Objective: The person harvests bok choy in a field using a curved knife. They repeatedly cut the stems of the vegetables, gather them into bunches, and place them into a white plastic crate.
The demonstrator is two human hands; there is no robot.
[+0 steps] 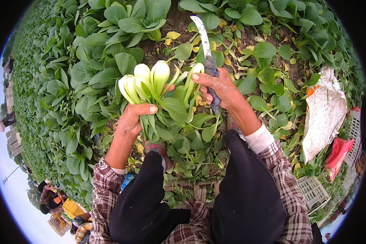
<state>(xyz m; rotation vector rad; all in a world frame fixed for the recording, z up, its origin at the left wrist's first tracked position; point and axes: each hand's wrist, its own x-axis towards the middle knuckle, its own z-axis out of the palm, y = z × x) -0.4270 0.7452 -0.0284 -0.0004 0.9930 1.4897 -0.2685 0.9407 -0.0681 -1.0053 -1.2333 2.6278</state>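
Note:
My left hand (pixel 137 117) grips a bunch of several bok choy heads (pixel 149 80), their pale cut bases upward and their green leaves hanging below. In my right hand (pixel 222 88) is a curved harvesting knife (pixel 203 38) with a wrapped grip; its speckled blade points away from me. Between my right thumb and the grip's side sits another small bok choy (pixel 192 82), its base close to the thumb and its leaves drooping towards the bunch. How firmly the right fingers hold this stalk is partly hidden.
Dense bok choy plants (pixel 91 70) grow to the left and ahead. Loose trimmed leaves (pixel 263 76) litter the soil. On the right lie a white sack (pixel 324 113), a red bag (pixel 338 155) and a pale plastic crate (pixel 312 190). People (pixel 50 196) and yellow crates (pixel 72 208) are at lower left.

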